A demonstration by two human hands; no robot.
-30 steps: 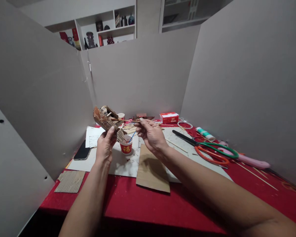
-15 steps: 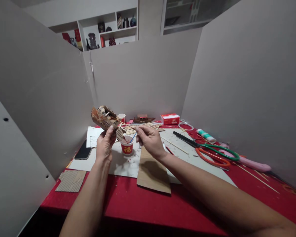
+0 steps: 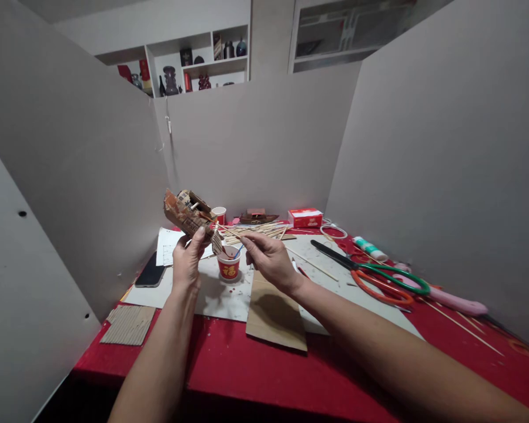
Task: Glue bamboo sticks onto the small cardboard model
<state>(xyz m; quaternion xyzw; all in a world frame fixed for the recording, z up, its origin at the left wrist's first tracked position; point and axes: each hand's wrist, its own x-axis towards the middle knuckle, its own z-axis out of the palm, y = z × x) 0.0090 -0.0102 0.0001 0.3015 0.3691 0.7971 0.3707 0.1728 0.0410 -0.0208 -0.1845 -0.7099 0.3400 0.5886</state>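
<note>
My left hand [image 3: 188, 258] is closed round a cardboard model boat [image 3: 183, 214], thumb on its near side. The boat is tilted, brown with patches of print, and has a corrugated flap hanging at its right end. Between the pinched fingers of my right hand [image 3: 268, 261] is a thin wooden stick [image 3: 230, 229]. Its far end reaches the boat's right side; I cannot make out its tip. Just below the boat stands a red paper cup [image 3: 229, 269] with a gold character, and a blue stick [image 3: 238, 251] leans inside it.
Under my right hand lies a cardboard sheet [image 3: 275, 323]. Wooden sticks [image 3: 251, 232], a small model boat [image 3: 258, 216] and a red box [image 3: 305, 218] are at the back. Large scissors [image 3: 379, 273] and a glue bottle [image 3: 370, 248] lie right, a phone [image 3: 150, 271] and corrugated cardboard [image 3: 129, 325] left.
The whole view has shifted slightly, with the scene sitting a little lower. Both hands keep their holds, and the stick's far end stays at the boat's right side.
</note>
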